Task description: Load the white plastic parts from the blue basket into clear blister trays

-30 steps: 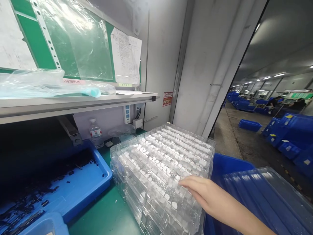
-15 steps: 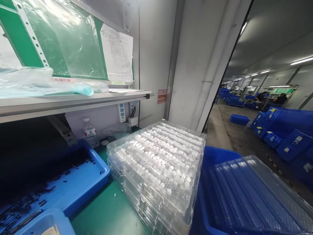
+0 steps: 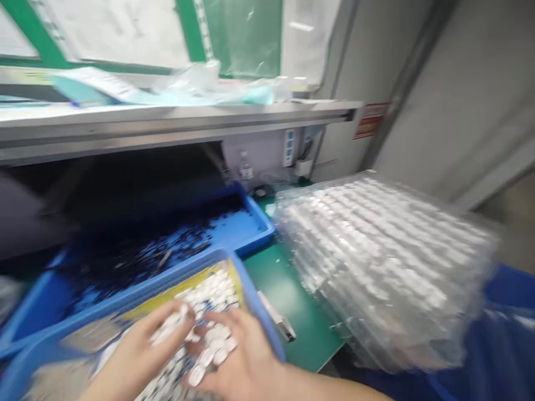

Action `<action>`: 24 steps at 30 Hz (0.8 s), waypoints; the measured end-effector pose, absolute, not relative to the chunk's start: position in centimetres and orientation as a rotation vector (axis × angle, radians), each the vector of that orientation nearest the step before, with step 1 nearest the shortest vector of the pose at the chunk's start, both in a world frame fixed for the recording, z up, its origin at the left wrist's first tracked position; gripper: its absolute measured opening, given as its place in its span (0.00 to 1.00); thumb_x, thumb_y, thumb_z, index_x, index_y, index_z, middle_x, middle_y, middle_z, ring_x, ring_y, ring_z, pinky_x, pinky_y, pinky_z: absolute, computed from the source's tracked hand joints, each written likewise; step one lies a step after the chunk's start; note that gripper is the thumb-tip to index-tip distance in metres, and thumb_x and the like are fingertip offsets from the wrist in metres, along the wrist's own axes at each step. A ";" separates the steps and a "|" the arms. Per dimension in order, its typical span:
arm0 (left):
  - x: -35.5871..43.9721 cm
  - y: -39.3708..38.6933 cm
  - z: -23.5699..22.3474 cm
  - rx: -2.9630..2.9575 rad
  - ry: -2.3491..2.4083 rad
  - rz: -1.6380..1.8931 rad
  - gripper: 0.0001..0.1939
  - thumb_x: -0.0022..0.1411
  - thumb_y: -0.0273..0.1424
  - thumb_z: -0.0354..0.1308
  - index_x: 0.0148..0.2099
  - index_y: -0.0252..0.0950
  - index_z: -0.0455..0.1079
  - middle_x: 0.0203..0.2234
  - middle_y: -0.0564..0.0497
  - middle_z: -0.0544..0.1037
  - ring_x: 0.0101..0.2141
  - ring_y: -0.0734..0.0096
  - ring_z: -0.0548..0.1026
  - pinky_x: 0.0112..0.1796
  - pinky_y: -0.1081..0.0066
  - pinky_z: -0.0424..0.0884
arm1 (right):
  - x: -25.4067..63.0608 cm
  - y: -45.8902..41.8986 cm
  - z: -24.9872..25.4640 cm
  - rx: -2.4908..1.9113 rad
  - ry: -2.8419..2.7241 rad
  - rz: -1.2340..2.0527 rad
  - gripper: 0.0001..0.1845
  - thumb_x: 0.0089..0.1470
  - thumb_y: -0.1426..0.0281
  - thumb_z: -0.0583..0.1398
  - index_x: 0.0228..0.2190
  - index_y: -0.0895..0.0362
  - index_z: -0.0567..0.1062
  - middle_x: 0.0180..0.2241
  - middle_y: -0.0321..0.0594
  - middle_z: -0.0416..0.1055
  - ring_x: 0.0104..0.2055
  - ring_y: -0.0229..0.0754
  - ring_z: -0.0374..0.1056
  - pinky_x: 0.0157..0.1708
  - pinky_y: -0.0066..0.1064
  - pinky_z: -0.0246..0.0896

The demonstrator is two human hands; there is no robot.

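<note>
Low in the head view, both hands are over a blue bin (image 3: 249, 289) that holds a heap of small white plastic pieces (image 3: 215, 287). My left hand (image 3: 144, 348) curls around a small cluster of these pieces between its thumb and fingers. In the cupped palm of my right hand (image 3: 251, 356) lie several more, with the fingers turned towards the left hand. A yellow-edged lining (image 3: 167, 298) lies under the heap. Motion blur hides the exact shape of the pieces.
To the right stands a stack of clear plastic trays (image 3: 376, 250) filled with white pieces. Behind the bin, a blue tray (image 3: 254, 228) holds scattered black strips. A slim light-coloured tool (image 3: 276, 317) lies on the green table (image 3: 309, 312). A shelf (image 3: 175, 120) crosses above.
The view has swung left and down, so the tray stack sits further right. Both my hands, absent from the earlier frame, now show with white pieces in them.
</note>
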State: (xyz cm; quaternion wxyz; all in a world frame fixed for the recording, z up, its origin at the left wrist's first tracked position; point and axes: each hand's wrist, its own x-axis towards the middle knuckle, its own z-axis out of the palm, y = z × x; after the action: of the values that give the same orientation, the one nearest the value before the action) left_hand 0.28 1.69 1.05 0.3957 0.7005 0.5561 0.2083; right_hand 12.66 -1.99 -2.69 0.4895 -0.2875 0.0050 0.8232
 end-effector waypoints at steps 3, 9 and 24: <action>-1.0 1.8 1.6 1.591 1.334 0.498 0.15 0.54 0.44 0.51 0.31 0.36 0.61 0.22 0.55 0.65 0.23 0.76 0.62 0.25 0.78 0.59 | 13.5 -2.5 -2.7 -0.558 0.142 2.045 0.23 0.51 0.57 0.48 0.41 0.60 0.66 0.34 0.45 0.67 0.35 0.45 0.66 0.32 0.40 0.61; -2.5 2.7 1.3 1.337 1.179 0.520 0.14 0.54 0.43 0.51 0.33 0.37 0.59 0.18 0.59 0.54 0.17 0.82 0.49 0.16 0.81 0.44 | 13.3 -2.4 -2.0 -0.625 0.178 2.062 0.27 0.50 0.58 0.54 0.48 0.61 0.62 0.42 0.53 0.66 0.46 0.53 0.61 0.37 0.45 0.60; -2.6 2.5 0.7 1.358 1.094 0.509 0.09 0.55 0.36 0.52 0.33 0.35 0.62 0.22 0.57 0.62 0.17 0.86 0.54 0.18 0.81 0.50 | 13.3 -2.4 -2.2 -0.672 0.139 2.094 0.25 0.49 0.73 0.54 0.50 0.65 0.59 0.43 0.58 0.66 0.46 0.56 0.63 0.41 0.47 0.59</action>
State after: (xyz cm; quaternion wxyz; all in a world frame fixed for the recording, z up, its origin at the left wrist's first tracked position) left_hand -2.58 2.53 0.72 0.6150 0.5895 0.4748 0.2207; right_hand 13.31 -2.45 -2.22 0.4520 -0.2722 0.0564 0.8476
